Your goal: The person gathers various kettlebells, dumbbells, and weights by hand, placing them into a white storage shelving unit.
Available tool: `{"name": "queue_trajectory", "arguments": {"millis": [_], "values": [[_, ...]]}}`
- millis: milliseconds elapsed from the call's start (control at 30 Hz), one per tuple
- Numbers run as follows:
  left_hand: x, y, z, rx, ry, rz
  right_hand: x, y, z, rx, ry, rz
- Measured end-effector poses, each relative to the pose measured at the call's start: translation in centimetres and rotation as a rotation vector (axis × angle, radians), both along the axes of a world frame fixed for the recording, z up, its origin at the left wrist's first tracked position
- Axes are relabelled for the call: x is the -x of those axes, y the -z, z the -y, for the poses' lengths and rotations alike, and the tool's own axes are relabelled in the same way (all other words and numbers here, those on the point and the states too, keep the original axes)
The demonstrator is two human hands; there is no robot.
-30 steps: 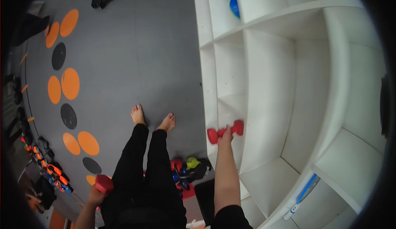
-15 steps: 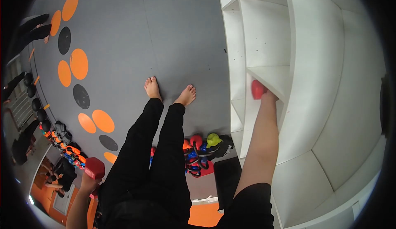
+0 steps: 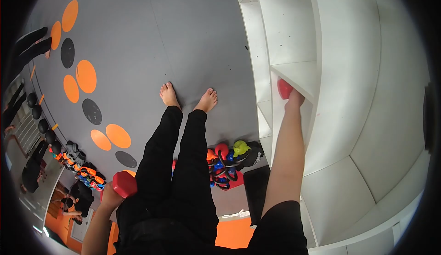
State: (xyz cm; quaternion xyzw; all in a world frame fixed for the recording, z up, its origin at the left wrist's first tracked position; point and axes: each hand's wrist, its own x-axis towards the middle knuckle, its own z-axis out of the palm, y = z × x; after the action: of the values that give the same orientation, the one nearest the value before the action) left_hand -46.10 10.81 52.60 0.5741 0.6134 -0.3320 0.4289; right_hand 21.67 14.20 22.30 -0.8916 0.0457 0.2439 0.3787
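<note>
At the lower left my left hand is wrapped round a red dumbbell, beside my thigh. My right arm reaches into a compartment of the white shelf unit. There my right hand grips a second red dumbbell, whose near end is hidden behind the hand. My bare feet stand on the grey floor.
Several kettlebells lie behind my legs, near a black panel. Orange and black circles mark the floor at left. Black balls, a pile of gear and people appear at the far left.
My left hand has moved right and slightly up with its dumbbell, closer to my leg. My right hand and its dumbbell appear slightly higher as the whole view shifts.
</note>
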Motion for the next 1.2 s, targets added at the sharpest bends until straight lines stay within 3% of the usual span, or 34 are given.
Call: {"name": "queue_trajectory", "arguments": {"millis": [133,200,300,433,600,700,833,900,933,967,1033,1067,1133,1167,1200], "values": [[-0.9,1.0,-0.1,-0.065,-0.07,0.152,-0.2,1.5,-0.6,-0.145,0.126,-0.117],[-0.9,1.5,-0.1,-0.049,0.041,0.166,-0.7,1.6,-2.1,-0.174,0.126,-0.112],[-1.4,1.7,0.2,-0.105,0.036,0.232,1.2,0.9,-2.6,-0.223,0.142,-0.114],[-0.1,1.0,1.4,-0.021,0.032,0.174,0.6,0.4,-4.3,-0.258,0.177,-0.14],[1.4,1.2,1.7,-0.113,0.244,0.273,1.0,-1.6,-3.8,-0.312,0.239,-0.178],[0.8,1.2,1.4,-0.019,0.107,0.175,1.8,-2.7,-4.1,-0.308,0.278,-0.184],[-1.1,3.2,0.4,-0.078,0.092,0.261,1.6,-4.0,-4.5,-0.345,0.321,-0.189],[-3.7,4.7,-1.2,-0.058,0.077,0.234,3.2,-2.7,-3.0,-0.303,0.419,0.082],[-5.7,5.5,-2.0,-0.039,0.057,0.199,4.8,-1.6,-1.0,0.021,0.255,0.202],[-8.4,6.1,-3.2,-0.064,-0.05,0.238,7.4,-0.1,1.2,-0.04,0.143,0.253],[-13.6,7.6,-5.3,-0.08,-0.227,0.332,17.4,-4.4,3.2,-0.188,-0.031,-0.033],[-15.6,8.5,-6.0,-0.069,-0.296,0.386,20.9,-5.3,5.6,-0.299,-0.239,-0.295],[-20.1,9.6,-7.3,-0.066,-0.328,0.475,27.6,-9.7,7.8,-0.621,-0.201,-1.073],[-21.9,10.4,-7.5,-0.009,-0.395,0.52,29.6,-12.4,7.6,-0.718,-0.198,-1.259],[-24.3,9.6,-9.0,0.173,-0.499,0.43,31.0,-13.9,7.6,-0.667,-0.34,-1.212]]}}
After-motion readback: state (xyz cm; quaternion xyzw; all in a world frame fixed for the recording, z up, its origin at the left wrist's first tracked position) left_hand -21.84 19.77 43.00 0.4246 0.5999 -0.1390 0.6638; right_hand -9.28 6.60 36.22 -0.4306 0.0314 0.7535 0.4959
